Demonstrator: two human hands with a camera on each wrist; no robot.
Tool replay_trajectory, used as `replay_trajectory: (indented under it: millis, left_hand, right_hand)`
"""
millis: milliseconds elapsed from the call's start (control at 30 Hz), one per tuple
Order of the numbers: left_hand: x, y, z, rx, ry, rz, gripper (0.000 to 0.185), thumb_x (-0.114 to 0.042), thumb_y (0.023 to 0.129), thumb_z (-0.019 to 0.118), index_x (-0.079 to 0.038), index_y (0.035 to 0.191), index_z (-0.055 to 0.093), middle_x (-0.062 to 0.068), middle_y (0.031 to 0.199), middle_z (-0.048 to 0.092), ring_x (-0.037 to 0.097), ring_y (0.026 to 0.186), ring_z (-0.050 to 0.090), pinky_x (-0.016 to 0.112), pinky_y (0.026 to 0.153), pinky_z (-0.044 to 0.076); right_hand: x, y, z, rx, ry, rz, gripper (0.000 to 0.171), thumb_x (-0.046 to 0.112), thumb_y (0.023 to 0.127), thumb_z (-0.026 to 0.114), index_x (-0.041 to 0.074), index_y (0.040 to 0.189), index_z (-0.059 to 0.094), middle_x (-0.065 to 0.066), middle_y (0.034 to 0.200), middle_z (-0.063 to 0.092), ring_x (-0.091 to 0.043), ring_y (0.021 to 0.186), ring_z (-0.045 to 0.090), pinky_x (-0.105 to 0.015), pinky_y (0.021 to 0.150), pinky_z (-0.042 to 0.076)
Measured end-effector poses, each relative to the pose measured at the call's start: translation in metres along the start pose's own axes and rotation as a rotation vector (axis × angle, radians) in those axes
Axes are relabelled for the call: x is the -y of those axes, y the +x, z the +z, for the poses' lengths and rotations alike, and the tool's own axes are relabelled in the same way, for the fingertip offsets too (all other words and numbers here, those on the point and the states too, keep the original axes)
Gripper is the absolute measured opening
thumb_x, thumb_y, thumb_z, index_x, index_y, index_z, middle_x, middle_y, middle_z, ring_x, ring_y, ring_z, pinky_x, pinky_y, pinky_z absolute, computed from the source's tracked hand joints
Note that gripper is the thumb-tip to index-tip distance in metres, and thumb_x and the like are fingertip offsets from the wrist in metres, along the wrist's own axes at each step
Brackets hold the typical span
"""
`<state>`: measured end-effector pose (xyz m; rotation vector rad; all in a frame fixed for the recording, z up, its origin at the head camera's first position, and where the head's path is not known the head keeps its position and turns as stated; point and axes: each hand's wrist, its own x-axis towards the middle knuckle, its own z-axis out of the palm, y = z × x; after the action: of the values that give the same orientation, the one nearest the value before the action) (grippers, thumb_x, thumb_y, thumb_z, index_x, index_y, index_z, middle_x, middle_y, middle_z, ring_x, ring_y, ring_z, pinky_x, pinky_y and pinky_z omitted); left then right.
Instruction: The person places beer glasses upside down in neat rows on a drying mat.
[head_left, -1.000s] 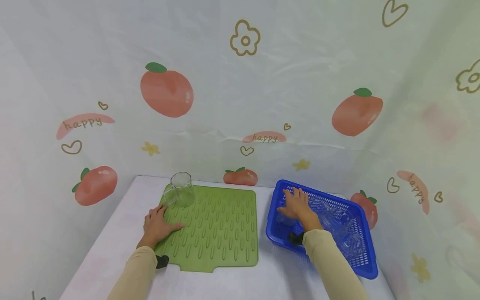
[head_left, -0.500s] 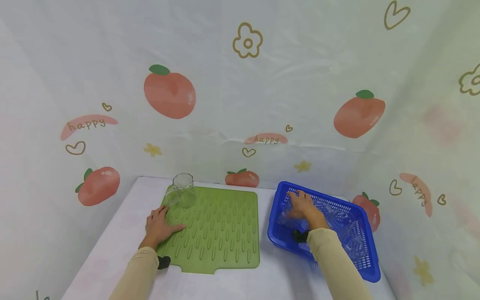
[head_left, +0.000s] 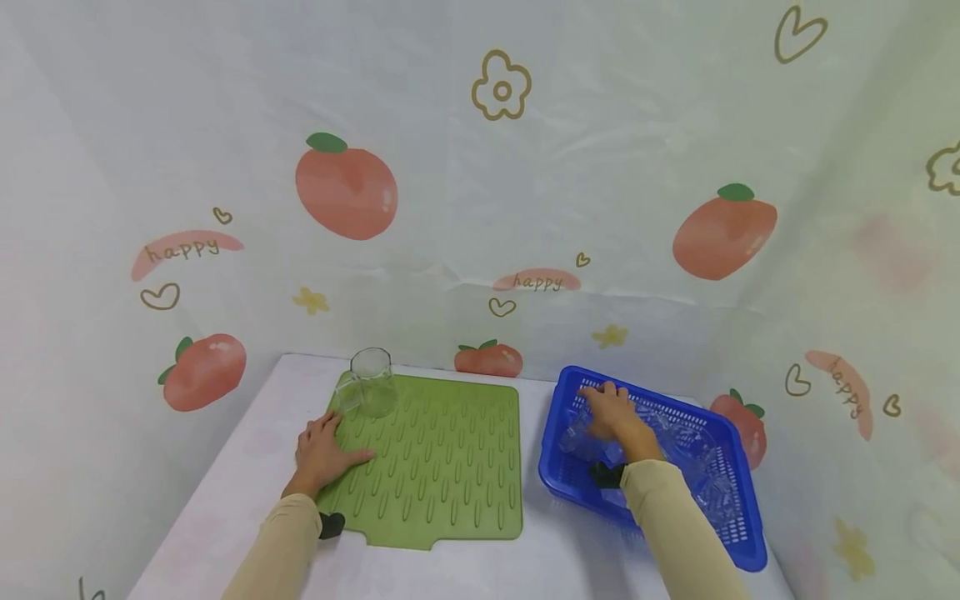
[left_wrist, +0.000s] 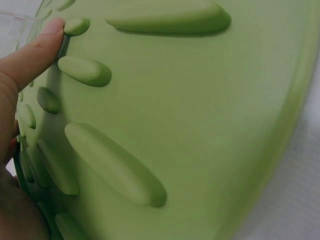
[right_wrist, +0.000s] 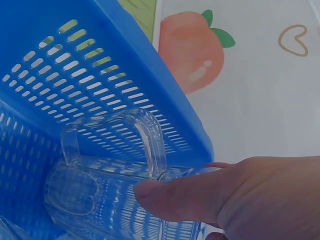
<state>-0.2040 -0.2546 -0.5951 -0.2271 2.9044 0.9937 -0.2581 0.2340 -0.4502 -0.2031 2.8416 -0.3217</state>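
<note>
Lower right of the head view, the right hand is gripping a clear mug lying sideways in the blue basket, while the left hand is resting flat, fingers spread, on the green mat.

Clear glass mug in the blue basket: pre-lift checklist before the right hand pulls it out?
1. Right hand on the clear glass mug with a handle lying in the blue plastic slotted basket: ok, thumb lies on its side.
2. Full grip round the mug: cannot tell, the other fingers are hidden.
3. Mug handle free of the basket wall: ok.
4. Other glassware touching the mug: cannot tell.
5. Green ribbed silicone drying mat held flat: ok, left hand rests on its left edge.
6. Free space on the mat: ok, only one upside-down clear glass mug at its far left corner.
</note>
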Motion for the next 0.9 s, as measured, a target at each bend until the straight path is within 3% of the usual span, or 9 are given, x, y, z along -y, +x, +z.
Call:
replay_trajectory:
  millis: [400, 900]
  left_hand:
    - [-0.002, -0.002, -0.001, 0.006, 0.005, -0.001, 0.112, -0.053, 0.079, 0.083, 0.007, 0.156, 0.028, 0.030, 0.165, 0.016, 0.059, 0.146, 0.013, 0.075, 0.116, 0.019]
    - [-0.003, -0.002, -0.002, 0.009, 0.000, -0.003, 0.112, -0.053, 0.079, 0.083, 0.008, 0.156, 0.028, 0.031, 0.164, 0.016, 0.059, 0.145, 0.015, 0.076, 0.114, 0.021]
  right_hand:
    - [0.005, -0.007, -0.009, -0.076, -0.047, 0.006, 0.066, 0.009, 0.085, 0.078, 0.005, 0.146, 0.052, -0.036, 0.147, 0.040, -0.062, 0.138, 0.031, -0.074, 0.111, 0.031]
    - [0.016, -0.016, -0.030, -0.166, 0.014, 0.056, 0.065, 0.010, 0.090, 0.072, 0.001, 0.146, 0.042, -0.036, 0.143, 0.036, -0.059, 0.135, 0.029, -0.072, 0.111, 0.028]
